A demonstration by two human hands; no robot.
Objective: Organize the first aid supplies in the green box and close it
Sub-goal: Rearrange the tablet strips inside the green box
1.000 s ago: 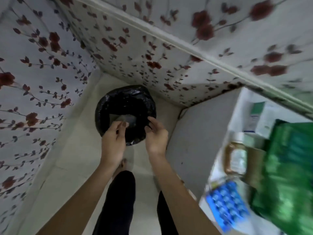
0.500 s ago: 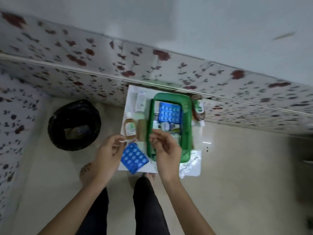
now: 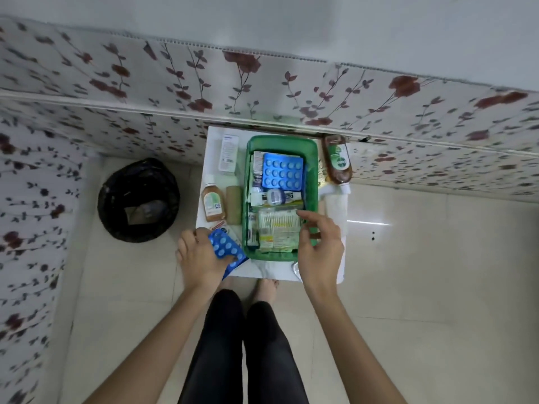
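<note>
The green box (image 3: 312, 182) stands open on a small white table (image 3: 274, 271), filled with a blue blister pack (image 3: 282, 170), a tube, cotton swabs (image 3: 278, 220) and paper packets. My left hand (image 3: 201, 258) grips a second blue blister pack (image 3: 226, 249) at the table's near left corner. My right hand (image 3: 319, 252) hovers over the box's near right corner, fingers apart and empty. A small brown bottle (image 3: 213, 204), a tan bandage roll (image 3: 234, 204) and a white carton (image 3: 229, 153) lie left of the box. No lid is in sight.
A large brown antiseptic bottle (image 3: 337, 160) lies right of the box against the flowered wall (image 3: 262, 83). A black-lined bin (image 3: 138, 199) stands on the tiled floor to the left. My legs and bare feet are just below the table.
The view swung from the bin to the table. My left hand went down onto the loose blue blister pack and took hold of it; my right hand moved right over the box's near corner.
</note>
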